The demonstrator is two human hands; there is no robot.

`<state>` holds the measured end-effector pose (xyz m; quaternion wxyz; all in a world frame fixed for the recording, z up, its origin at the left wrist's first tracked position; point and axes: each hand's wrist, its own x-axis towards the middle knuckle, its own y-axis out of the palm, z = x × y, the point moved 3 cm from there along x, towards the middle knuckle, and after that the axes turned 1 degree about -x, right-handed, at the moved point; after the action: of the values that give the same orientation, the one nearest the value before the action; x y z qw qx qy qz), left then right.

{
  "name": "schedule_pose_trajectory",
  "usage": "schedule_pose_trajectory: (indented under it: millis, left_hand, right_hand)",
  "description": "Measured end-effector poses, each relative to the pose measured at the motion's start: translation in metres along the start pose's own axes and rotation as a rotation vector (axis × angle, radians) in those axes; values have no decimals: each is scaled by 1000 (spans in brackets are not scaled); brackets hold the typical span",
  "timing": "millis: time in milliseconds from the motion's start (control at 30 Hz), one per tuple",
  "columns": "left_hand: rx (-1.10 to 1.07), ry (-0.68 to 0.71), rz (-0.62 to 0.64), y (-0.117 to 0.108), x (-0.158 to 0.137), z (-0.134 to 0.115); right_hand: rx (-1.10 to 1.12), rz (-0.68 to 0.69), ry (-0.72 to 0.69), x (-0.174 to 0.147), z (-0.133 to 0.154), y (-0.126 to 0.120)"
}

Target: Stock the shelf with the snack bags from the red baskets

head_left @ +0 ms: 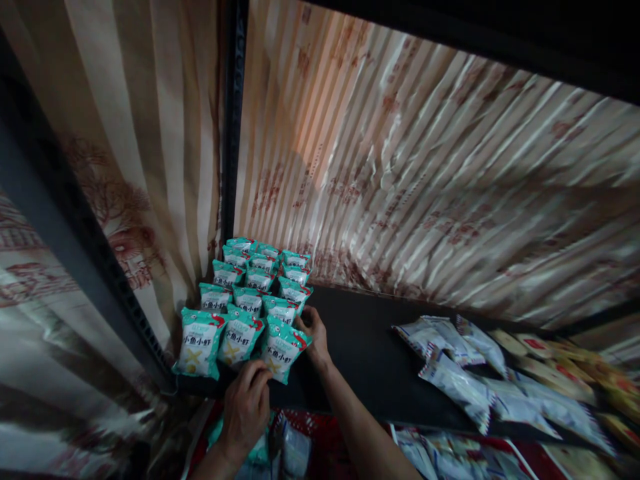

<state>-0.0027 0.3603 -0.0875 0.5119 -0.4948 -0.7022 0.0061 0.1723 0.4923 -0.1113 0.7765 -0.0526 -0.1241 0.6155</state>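
Small teal-and-white snack bags stand upright in three rows on a black shelf. The front bag of the right-hand row leans slightly, with both my hands on it. My left hand is closed, thumb and fingers pinching that bag's lower left edge. At its upper right side, my right hand is closed with curled fingers, partly hidden behind the bag. Left of it stand the front middle bag and the front left bag, neither touched by my hands.
White-and-blue packets lie loosely piled on the shelf's right part, beside yellowish packs. Below the front edge are red baskets holding more packets. A dark metal upright and striped sheeting bound the shelf.
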Motion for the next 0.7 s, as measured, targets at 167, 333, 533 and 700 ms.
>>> schedule_pose_trajectory:
  millis: [167, 333, 533, 700]
  left_hand:
    - [-4, 4, 0, 1, -1, 1]
    - [-15, 5, -2, 1, -1, 1]
    - [-17, -3, -10, 0, 0, 2]
    - [-3, -8, -7, -1, 0, 2]
  right_hand:
    - [12, -26, 1, -1, 4, 4]
    - [42, 76, -16, 5, 8, 20]
    - [110, 80, 3, 2, 13, 13]
    - [210, -78, 37, 9, 8, -1]
